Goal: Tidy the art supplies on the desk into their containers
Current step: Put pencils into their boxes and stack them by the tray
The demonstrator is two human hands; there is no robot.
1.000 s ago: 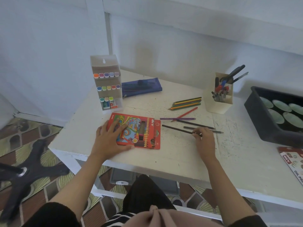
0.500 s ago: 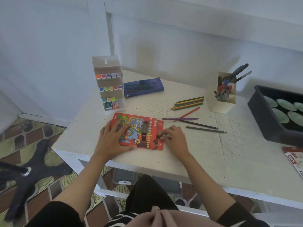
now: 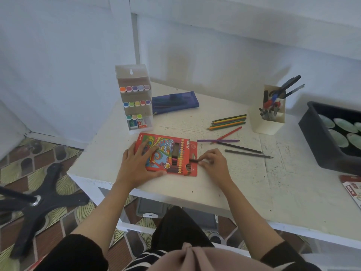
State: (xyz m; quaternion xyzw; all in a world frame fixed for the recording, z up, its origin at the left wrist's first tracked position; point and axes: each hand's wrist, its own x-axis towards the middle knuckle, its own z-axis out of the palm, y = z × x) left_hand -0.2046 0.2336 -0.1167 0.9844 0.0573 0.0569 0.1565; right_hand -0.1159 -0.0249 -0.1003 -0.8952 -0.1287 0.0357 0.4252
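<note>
Right hand (image 3: 214, 163) is over from the loose pencils (image 3: 243, 150) now, pinching a dark pencil (image 3: 193, 160) at the pencil box (image 3: 170, 147) mouth; left hand (image 3: 136, 167) lies flat, steadying it. Slide it in level.

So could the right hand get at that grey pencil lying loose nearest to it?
Probably yes. The grey pencil lies on bare desk beyond the right hand, nothing between them. That hand is pinching a dark pencil at the red box, so it would need to let go first.
</note>
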